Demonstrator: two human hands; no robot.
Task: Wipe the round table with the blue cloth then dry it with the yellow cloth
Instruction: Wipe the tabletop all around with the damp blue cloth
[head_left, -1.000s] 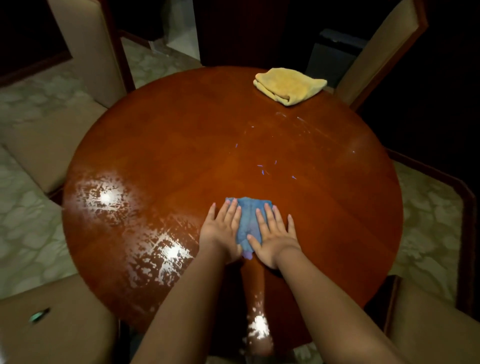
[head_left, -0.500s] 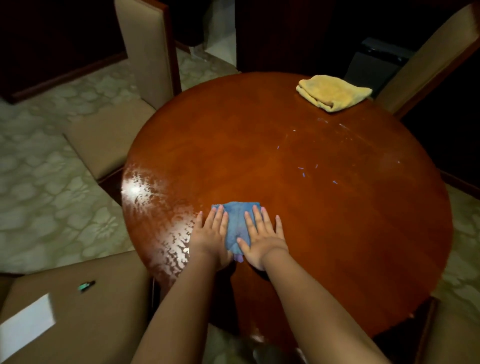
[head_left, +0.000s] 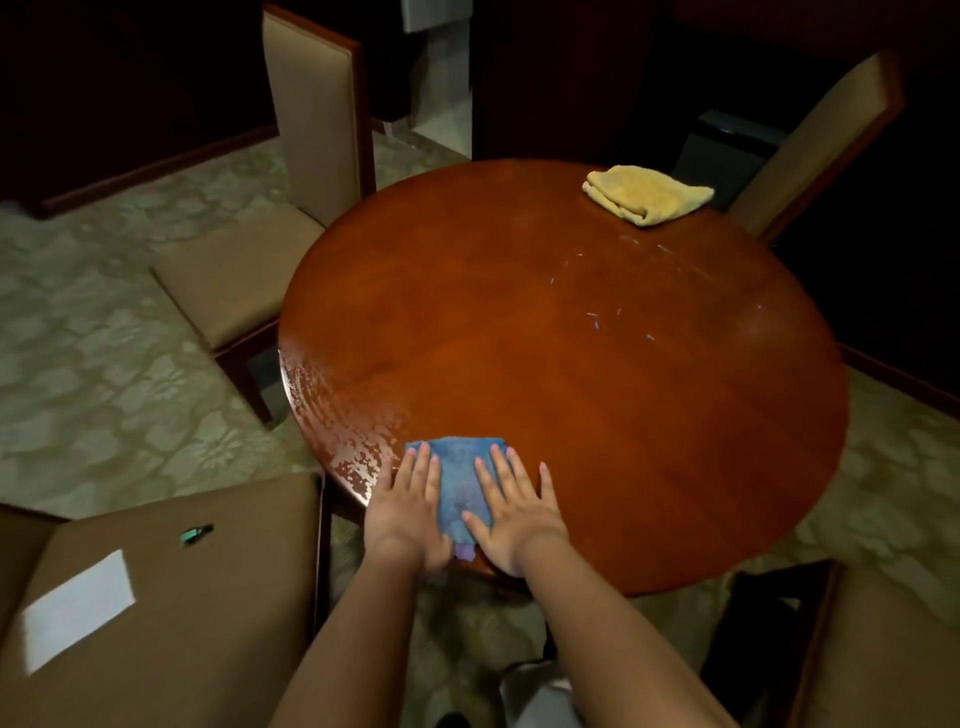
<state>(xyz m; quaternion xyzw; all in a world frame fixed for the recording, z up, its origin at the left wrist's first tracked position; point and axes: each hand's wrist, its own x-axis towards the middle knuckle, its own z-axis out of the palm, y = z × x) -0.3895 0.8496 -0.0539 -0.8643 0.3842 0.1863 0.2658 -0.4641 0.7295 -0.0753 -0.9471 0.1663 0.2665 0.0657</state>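
Both hands lie flat side by side on one cloth (head_left: 464, 483) at the desk's (head_left: 597, 405) near edge, the left hand (head_left: 410, 506) on its left part, the right hand (head_left: 514, 512) on its right. A folded cloth (head_left: 647, 193) lies at the far right edge, well apart. Chairs ring the desk; the near-left chair (head_left: 171, 597) carries a sheet of paper (head_left: 78, 608).

A dining room: upholstered high-backed chairs (head_left: 311, 130) ring a polished round wooden counter (head_left: 571, 374) standing on patterned carpet (head_left: 104, 364).

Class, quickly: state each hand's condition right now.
Left hand: open, fingers flat, pressing the blue cloth.
Right hand: open, fingers flat, pressing the same cloth.
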